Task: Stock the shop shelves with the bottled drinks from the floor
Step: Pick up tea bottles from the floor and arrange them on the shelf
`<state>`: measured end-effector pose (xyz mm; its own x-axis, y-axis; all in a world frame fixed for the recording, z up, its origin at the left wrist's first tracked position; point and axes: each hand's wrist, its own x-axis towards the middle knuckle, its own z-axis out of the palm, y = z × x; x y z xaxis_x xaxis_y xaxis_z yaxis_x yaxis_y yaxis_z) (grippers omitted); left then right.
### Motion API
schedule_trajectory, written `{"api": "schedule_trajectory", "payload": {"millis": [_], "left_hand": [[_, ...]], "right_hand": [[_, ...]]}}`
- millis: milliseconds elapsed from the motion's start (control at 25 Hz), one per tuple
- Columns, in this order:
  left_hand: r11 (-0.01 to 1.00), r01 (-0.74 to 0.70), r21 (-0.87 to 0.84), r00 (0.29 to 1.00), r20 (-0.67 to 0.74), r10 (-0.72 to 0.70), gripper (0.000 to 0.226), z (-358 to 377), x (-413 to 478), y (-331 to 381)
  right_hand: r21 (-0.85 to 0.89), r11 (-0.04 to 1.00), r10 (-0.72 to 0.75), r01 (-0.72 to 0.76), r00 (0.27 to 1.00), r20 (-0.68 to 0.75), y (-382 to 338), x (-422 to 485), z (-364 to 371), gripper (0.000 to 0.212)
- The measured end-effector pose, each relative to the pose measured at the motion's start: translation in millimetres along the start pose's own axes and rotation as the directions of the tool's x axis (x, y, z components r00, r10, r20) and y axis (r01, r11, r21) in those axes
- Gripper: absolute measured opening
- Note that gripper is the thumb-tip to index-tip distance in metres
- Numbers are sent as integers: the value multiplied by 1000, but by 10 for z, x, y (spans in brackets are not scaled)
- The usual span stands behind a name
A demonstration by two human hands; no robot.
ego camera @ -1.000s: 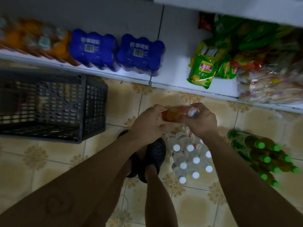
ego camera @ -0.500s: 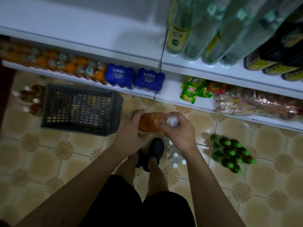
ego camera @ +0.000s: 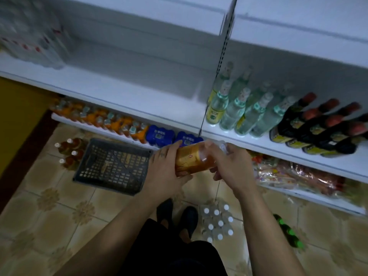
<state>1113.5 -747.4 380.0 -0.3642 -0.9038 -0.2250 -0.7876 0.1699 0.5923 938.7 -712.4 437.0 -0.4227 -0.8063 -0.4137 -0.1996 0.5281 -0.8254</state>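
Holding one amber bottle sideways in both hands, above the floor and just in front of the middle shelf.
Left hand is wrapping the fat base end, fingers curled round it. Right hand is curling over the neck end, and the cap is mostly hidden under it.

Risks as I'm reading them:
- Bottle is lying flat and needs turning upright before landing. If I'm letting go with one hand mid-turn, the smooth plastic could slip through the other. It would be dropping onto my shoes or the white-capped bottles on the near floor.
- The bare stretch of shelf is left of the upright post. Right of it, clear bottles and dark bottles are standing packed tight. Drifting right risks clipping the clear ones and toppling the row.
- The shelf above is overhanging, so coming in too high means knocking the cap on its edge.
- The view is smearing, so depth judgement is probably weak.
- Crate on the left floor and green bottles on the right are trip hazards if I'm stepping sideways.
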Motion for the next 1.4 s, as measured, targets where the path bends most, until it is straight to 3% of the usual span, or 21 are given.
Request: {"api": "schedule_trajectory", "payload": {"millis": [280, 520, 800, 960, 1160, 1280, 1400], "left_hand": [[980, -93, -178, 964, -264, 43, 89, -641, -98, 396], [885, -131, -446, 914, -400, -66, 75, -1049, -197, 489], [718, -252, -649, 863, -487, -137, 64, -2013, 23, 603], [665, -304, -682, 856, -502, -125, 61, -2483, 457, 435], [641, -340, -688, 865, -497, -75, 60, -2991, 1111, 205], [674, -334, -659, 863, -502, -62, 67, -3295, 1527, 39], [783, -316, -536, 856, -517, -9, 66, -3551, 1864, -77]], "right_hand": [[23, 968, -250, 250, 968, 8, -902, -129, -318, 62], [-2, 896, -444, 444, 896, 29, -1462, -291, -86, 49], [-15, 774, -611, 634, 752, 248, -2211, -207, 399, 33], [43, 765, -627, 643, 726, 282, -2671, 76, 731, 45], [94, 747, -661, 659, 719, 216, -3246, 572, 1149, 52], [106, 747, -665, 657, 730, 160, -3547, 853, 1370, 51], [91, 748, -663, 657, 743, 88, -3785, 1076, 1507, 49]]}}
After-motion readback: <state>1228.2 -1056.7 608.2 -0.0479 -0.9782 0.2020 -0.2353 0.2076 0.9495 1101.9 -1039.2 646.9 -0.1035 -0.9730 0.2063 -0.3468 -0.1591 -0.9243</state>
